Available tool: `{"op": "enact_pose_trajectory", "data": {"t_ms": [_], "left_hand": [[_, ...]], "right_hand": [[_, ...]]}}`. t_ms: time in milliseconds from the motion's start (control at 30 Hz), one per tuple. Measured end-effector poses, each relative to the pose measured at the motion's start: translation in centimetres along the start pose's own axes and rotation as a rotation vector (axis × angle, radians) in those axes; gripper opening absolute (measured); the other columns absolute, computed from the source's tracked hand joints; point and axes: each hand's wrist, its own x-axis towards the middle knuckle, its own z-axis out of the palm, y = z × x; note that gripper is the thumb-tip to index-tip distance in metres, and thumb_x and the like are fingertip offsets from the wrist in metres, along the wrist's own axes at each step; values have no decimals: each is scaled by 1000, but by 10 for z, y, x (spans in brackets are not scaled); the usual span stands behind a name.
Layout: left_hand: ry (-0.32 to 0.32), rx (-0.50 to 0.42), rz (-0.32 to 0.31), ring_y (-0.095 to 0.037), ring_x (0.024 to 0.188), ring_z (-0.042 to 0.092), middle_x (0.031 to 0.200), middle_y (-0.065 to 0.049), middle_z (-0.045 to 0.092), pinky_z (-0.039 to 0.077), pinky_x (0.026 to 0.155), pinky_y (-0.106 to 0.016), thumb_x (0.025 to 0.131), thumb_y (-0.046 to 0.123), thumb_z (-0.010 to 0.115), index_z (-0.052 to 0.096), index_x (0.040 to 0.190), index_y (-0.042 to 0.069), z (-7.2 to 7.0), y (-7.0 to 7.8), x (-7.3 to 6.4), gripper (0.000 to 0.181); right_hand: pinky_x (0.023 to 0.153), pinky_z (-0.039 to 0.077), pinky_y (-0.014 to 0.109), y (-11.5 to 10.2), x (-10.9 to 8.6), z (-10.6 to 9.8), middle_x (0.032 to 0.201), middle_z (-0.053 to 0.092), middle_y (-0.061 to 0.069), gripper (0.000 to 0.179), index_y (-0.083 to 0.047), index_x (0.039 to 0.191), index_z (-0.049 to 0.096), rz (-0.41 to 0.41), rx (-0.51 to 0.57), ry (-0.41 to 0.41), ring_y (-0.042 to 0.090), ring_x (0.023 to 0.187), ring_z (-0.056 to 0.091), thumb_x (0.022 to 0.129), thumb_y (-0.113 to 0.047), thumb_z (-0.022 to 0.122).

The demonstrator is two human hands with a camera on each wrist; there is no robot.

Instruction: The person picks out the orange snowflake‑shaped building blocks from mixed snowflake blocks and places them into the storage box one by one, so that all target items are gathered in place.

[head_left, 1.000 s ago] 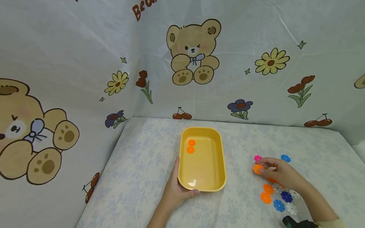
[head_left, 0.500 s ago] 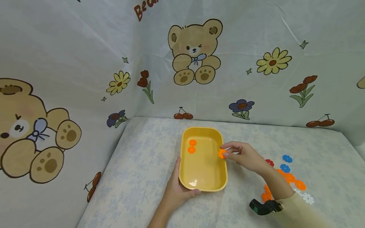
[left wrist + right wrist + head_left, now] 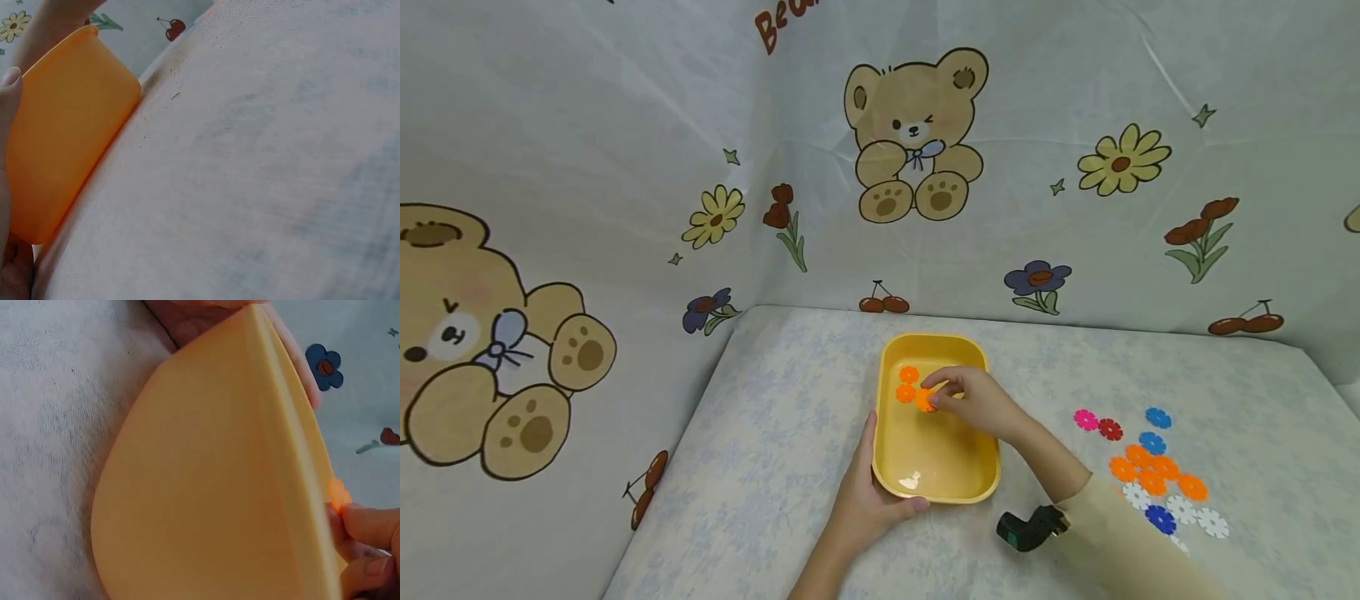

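A yellow rectangular plastic tray (image 3: 936,467) stands on the table, and my left hand (image 3: 859,508) grips its near left corner with the thumb along the front wall. The left wrist view shows the outer wall of the tray (image 3: 75,125) between thumb and fingers. My right hand (image 3: 977,406) is over the tray's inside, pinching an orange flower-shaped plastic disc (image 3: 924,400) between thumb and fingers; in the right wrist view this orange disc (image 3: 339,495) shows past the rim. Two more orange discs (image 3: 906,392) lie in the tray, just left of the pinched one.
Right of the tray, loose flower-shaped discs lie on the table: several orange ones (image 3: 1152,482), white ones (image 3: 1182,509), blue ones (image 3: 1158,417), a dark blue (image 3: 1161,520), a red (image 3: 1110,429) and a pink (image 3: 1086,419). A black wrist device (image 3: 1032,528) sits by my right sleeve.
My right hand has picked an orange disc from the loose group and carried it left, over the tray's right rim to its inside. My left hand stays at the tray's corner.
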Motion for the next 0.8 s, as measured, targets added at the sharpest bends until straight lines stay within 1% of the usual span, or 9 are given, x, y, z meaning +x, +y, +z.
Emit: {"op": "enact_pose_trajectory", "data": {"t_ms": [133,267,333,367,467,600,800], "left_hand": [[3,22,0,-20,146,36,167,1,12,37,108,-13,75,28,89,-3,161,25,0,1,0,126],[12,40,-23,-17,147,34,168,5,11,34,110,-13,74,27,89,-3,161,28,1,3,-1,126],[21,51,-34,-16,147,33,167,6,11,32,111,-13,74,26,90,-2,161,28,1,4,-1,126],[25,55,-42,-15,148,32,167,7,11,32,111,-13,74,26,90,-1,161,29,1,4,-1,127],[30,65,-52,-13,148,31,167,8,11,30,112,-12,73,26,90,-1,161,30,1,4,-1,127],[27,62,-59,-11,148,31,167,10,10,30,112,-12,73,27,90,-1,161,31,1,4,-1,127],[21,64,-65,-11,148,31,167,11,9,31,112,-13,73,30,91,-1,161,30,1,4,-1,127]], "right_hand": [[70,55,26,-4,7,13,91,71,1,14,-11,106,72,29,-30,-16,21,80,66,93,-7,69],[65,53,24,-3,13,24,87,71,1,11,-10,102,70,30,-67,-40,15,70,63,92,-7,70],[64,52,23,-3,16,29,85,71,2,10,-8,102,69,23,-80,-51,13,67,62,92,-7,69],[63,51,23,-2,18,31,83,71,3,10,-8,102,68,18,-87,-53,13,66,62,92,-7,69],[61,48,23,-1,23,38,78,69,3,8,-8,101,66,39,-100,-49,13,63,58,93,-8,67],[58,43,23,2,26,45,72,62,2,6,-11,99,65,72,-122,-32,14,60,52,93,-9,67],[57,40,24,6,29,50,70,56,2,6,-11,98,67,66,-154,-28,15,61,49,92,-11,67]]}}
